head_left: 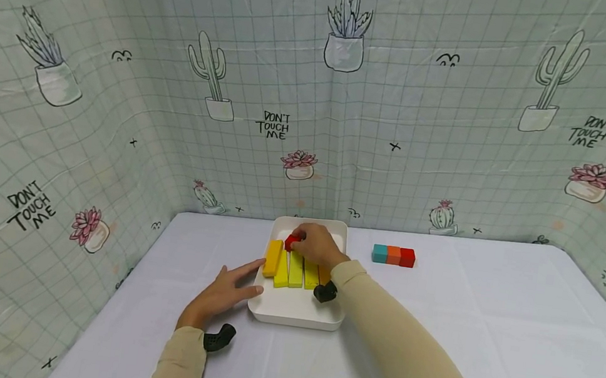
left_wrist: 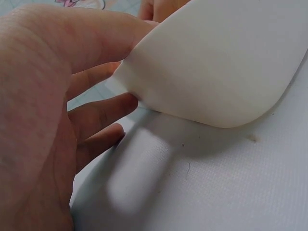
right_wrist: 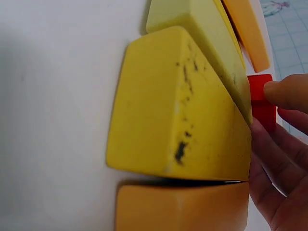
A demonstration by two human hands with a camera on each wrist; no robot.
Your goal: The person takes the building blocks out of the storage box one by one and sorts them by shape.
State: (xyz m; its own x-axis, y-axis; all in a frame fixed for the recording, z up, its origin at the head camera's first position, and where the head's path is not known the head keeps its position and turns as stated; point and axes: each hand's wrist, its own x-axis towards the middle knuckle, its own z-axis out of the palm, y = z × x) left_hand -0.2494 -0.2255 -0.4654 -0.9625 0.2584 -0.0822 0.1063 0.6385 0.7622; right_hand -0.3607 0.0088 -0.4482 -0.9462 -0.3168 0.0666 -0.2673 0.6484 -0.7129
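Observation:
A white tray [head_left: 296,314] holds several long yellow and orange blocks [head_left: 295,271] lying side by side. At their far end, the right hand [head_left: 319,246] pinches a red block [head_left: 291,242] between thumb and fingers; the right wrist view shows this red block [right_wrist: 262,102] beyond the yellow block [right_wrist: 178,106], with the hand [right_wrist: 284,154] around it. Against the tray's left wall, the left hand [head_left: 223,293] has its fingers spread. In the left wrist view the left hand [left_wrist: 91,91] touches the tray's wall [left_wrist: 192,91], its fingers extended.
Right of the tray, a teal block [head_left: 379,254], an orange block [head_left: 394,255] and a red block [head_left: 407,258] stand in a touching row on the white tabletop [head_left: 466,335]. A patterned cloth [head_left: 372,178] hangs behind and at the sides.

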